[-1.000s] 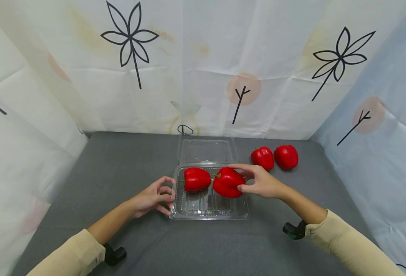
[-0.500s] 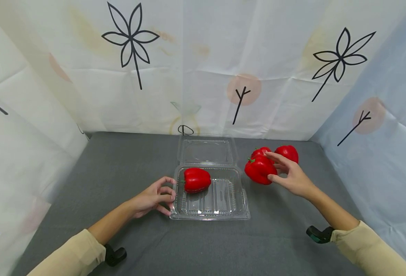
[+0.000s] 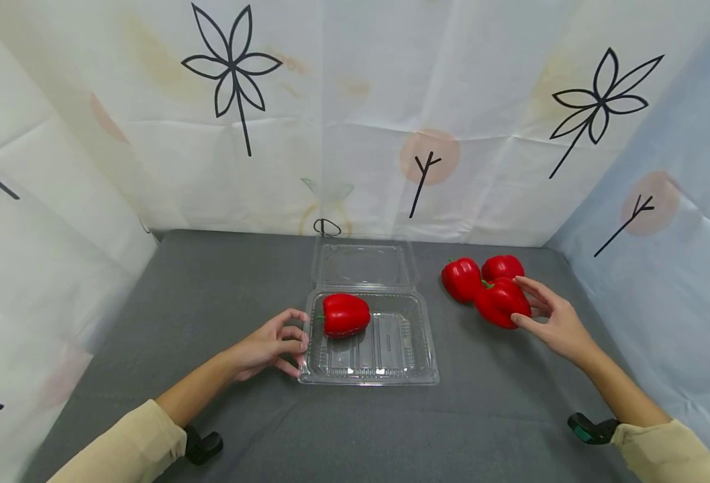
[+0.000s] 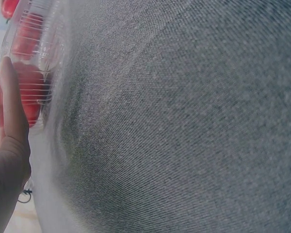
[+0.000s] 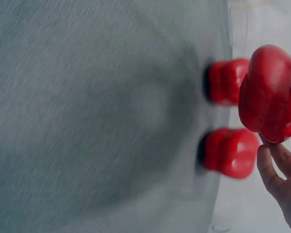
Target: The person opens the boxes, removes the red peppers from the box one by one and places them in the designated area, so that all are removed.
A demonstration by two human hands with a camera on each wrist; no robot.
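My right hand (image 3: 557,322) grips a red bell pepper (image 3: 502,303) between thumb and fingers, its green stem toward the left. In the right wrist view this bell pepper (image 5: 270,94) is held above the cloth. Behind it in the head view are two more red peppers, one on the left (image 3: 461,280) and one (image 3: 502,267) partly covered by the held one. Spread fingers of my left hand (image 3: 270,345) touch the left rim of a clear plastic clamshell container (image 3: 391,384). A red bell pepper (image 3: 345,314) lies on its side in the container's left half.
The container's hinged lid (image 3: 364,265) lies folded back toward the rear. A grey cloth (image 3: 240,275) covers the table. White printed curtains (image 3: 355,100) stand at the back and along both sides.
My right hand has carried its bell pepper out of the container's right half, rightward past the other peppers. My left hand keeps its place at the rim.
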